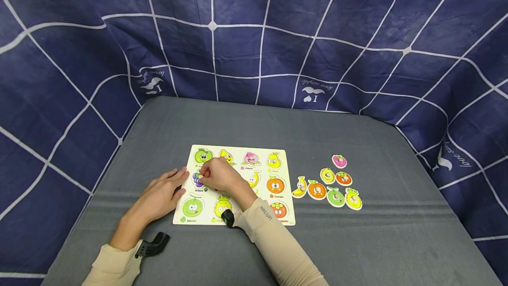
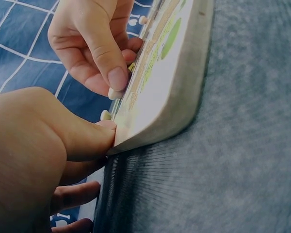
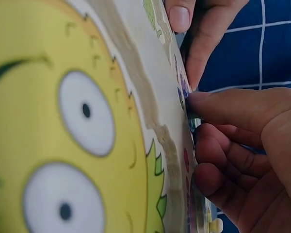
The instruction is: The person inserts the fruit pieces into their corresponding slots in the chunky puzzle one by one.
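Observation:
A pale fruit puzzle board (image 1: 289, 202) lies on the grey table, with pictures of fruit in rows. Over its left part, my right hand (image 1: 222, 175) pinches a small pale knob at the grape piece (image 1: 197, 181); thumb and fingertips meet there in both wrist views. My left hand (image 1: 158, 195) rests at the board's left edge with fingers extended, its thumb touching the edge in the left wrist view. A green apple (image 1: 203, 156), a peach (image 1: 251, 159) and a pear (image 1: 274, 160) show along the far row. My right hand and forearm hide part of the board's middle.
Several loose fruit pieces lie right of the board, among them a banana (image 1: 299, 187), an orange (image 1: 317, 190), a green melon (image 1: 335, 197), a pineapple (image 1: 353, 199) and a pink round piece (image 1: 339, 161). Blue cloth with white lines (image 1: 238, 52) hangs around the table.

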Motion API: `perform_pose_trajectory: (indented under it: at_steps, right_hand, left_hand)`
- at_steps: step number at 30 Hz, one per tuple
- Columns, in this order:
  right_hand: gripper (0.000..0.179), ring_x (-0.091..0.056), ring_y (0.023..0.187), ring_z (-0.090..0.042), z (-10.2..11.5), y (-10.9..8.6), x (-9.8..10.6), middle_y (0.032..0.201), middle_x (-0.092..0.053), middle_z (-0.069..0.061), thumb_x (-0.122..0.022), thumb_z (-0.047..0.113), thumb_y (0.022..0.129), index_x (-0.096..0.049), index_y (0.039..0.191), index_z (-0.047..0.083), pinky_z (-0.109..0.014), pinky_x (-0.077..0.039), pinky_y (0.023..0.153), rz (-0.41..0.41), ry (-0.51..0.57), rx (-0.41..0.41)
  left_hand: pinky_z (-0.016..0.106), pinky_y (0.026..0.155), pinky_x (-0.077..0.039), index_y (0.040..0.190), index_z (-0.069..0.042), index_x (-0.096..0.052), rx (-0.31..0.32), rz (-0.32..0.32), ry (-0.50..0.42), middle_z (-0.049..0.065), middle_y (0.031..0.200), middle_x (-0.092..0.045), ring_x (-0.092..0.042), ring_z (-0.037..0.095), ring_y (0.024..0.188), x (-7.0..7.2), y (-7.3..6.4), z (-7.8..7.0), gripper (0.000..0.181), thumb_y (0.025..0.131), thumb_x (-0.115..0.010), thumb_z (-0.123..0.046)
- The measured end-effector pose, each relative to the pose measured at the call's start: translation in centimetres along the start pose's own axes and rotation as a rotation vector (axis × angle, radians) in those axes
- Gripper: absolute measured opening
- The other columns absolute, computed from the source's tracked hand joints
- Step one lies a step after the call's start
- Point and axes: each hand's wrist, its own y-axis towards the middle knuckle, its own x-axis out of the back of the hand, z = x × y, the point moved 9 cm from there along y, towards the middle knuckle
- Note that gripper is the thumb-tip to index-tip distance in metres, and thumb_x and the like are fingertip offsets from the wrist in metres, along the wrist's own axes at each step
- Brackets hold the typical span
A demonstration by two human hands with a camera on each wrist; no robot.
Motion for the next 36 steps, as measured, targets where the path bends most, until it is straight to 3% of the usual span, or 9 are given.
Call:
perform_pose_trajectory:
  at_steps: [11, 22, 36]
  right_hand:
    - [0.010, -0.049, 0.050, 0.003, 0.0, -0.9, 1.6, 0.063, -0.059, 0.009, -0.078, 0.015, 0.085, -0.073, 0.081, 0.008, -0.012, -0.041, 0.052, -0.066, 0.014, 0.085]
    - [0.009, -0.051, 0.061, -0.001, -1.7, -2.0, 3.5, 0.068, -0.061, 0.007, -0.077, 0.014, 0.086, -0.075, 0.087, 0.005, -0.015, -0.044, 0.059, -0.097, 0.012, 0.052]
    - [0.008, -0.049, 0.059, -0.003, -3.9, -3.5, 5.7, 0.065, -0.058, 0.007, -0.075, 0.013, 0.085, -0.073, 0.080, 0.007, -0.017, -0.042, 0.058, -0.162, 0.031, 0.037]
  left_hand:
    - [0.064, 0.090, -0.042, 0.135, 0.006, -0.057, -0.004, 0.001, 0.002, 0.023, 0.142, -0.051, -0.049, 0.047, 0.126, 0.0, 0.1, 0.0, 0.047, 0.091, -0.067, -0.006]
    - [0.065, 0.091, -0.041, 0.135, 0.007, -0.056, -0.008, 0.002, -0.001, 0.023, 0.142, -0.051, -0.049, 0.048, 0.126, -0.1, 0.0, 0.1, 0.047, 0.091, -0.067, -0.006]
    - [0.065, 0.092, -0.040, 0.136, 0.007, -0.056, -0.007, 0.000, -0.003, 0.023, 0.143, -0.050, -0.048, 0.048, 0.127, -0.1, 0.0, 0.0, 0.048, 0.091, -0.067, -0.007]
